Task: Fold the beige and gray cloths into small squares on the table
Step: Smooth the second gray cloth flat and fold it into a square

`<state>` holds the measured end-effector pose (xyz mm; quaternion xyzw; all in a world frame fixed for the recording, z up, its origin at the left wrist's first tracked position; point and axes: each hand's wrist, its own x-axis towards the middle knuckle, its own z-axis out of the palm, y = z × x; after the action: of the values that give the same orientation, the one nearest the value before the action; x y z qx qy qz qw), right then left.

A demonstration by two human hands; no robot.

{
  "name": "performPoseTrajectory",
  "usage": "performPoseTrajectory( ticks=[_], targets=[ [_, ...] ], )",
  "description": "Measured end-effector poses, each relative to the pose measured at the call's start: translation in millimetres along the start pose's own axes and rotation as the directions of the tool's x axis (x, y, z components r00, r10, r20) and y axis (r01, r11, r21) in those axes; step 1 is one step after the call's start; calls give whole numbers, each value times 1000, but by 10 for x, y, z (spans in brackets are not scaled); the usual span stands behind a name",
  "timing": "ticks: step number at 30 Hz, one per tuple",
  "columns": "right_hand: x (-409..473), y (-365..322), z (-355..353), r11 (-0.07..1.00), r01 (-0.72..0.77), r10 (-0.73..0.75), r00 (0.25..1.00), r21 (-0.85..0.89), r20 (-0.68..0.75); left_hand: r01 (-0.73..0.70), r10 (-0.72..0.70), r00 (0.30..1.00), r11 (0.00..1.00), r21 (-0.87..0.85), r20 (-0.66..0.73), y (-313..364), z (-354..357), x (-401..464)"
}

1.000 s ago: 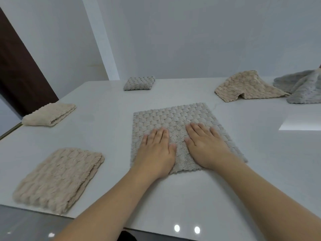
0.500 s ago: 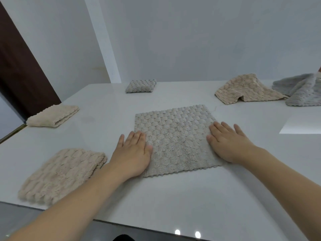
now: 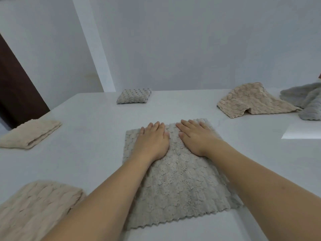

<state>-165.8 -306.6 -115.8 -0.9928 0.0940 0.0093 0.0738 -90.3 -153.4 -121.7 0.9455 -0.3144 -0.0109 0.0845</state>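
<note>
Cloth (image 3: 175, 181) of a grayish beige lies spread flat in the middle of the table (image 3: 90, 122), its scalloped hem running close to the near edge and its far hem under the fingertips. Both hands rest on its far half, side by side and just apart: the left hand (image 3: 152, 141) and the right hand (image 3: 196, 138) lie palm down with fingers straight, pressing the fabric and gripping nothing. The cloth looks like plush microfibre with a raised scale-like pattern, one layer thick or nearly so, with no big wrinkles showing. It should handle as light, soft and limp, with no stiffness to hold a crease, and on the smooth pale tabletop it may slide when pushed. The sensible hold is a pinch at the two corners of one hem, carrying that hem over to meet the opposite one, then flattening with the palms. Folded cloths sit along the left edge: a beige one (image 3: 33, 133), another at the near left corner (image 3: 33, 207), and a small gray square (image 3: 133, 96) at the far edge. Toward the far right corner a loose beige cloth (image 3: 251, 101) and a rumpled gray cloth (image 3: 307, 100) wait unfolded.
</note>
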Motion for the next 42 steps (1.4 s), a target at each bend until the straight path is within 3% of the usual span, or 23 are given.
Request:
performPoseTrajectory(
  ticks=[9,17,26,30,33,35,38,42],
  targets=[
    [6,86,-34,1000,-1,1,1000,6,29,0,0,999,1000,15,35,-88,-28,8],
    [-255,563,-70,993,-115,115,992,-4,42,150,-150,986,989,4,66,-802,-139,-305],
    [-181,579,-44,993,-119,119,993,3,17,156,-156,985,988,8,76,-817,-132,-303],
    [-229,447,-216,989,-146,148,987,-35,62,209,-219,973,970,120,77,-631,-356,-245],
    [-334,163,-373,999,-51,51,995,-6,-88,76,-77,997,996,-42,-11,-142,-455,-275],
    [-444,-34,-280,1000,24,-23,996,13,-84,-31,31,1000,995,-95,4,175,-281,-468],
    [-580,-132,-12,1000,-19,19,1000,0,9,-25,25,999,1000,-2,36,250,-4,-656],
    [-510,-96,33,999,-32,32,999,4,29,-10,9,998,1000,13,61,185,-1,-612]
  ],
)
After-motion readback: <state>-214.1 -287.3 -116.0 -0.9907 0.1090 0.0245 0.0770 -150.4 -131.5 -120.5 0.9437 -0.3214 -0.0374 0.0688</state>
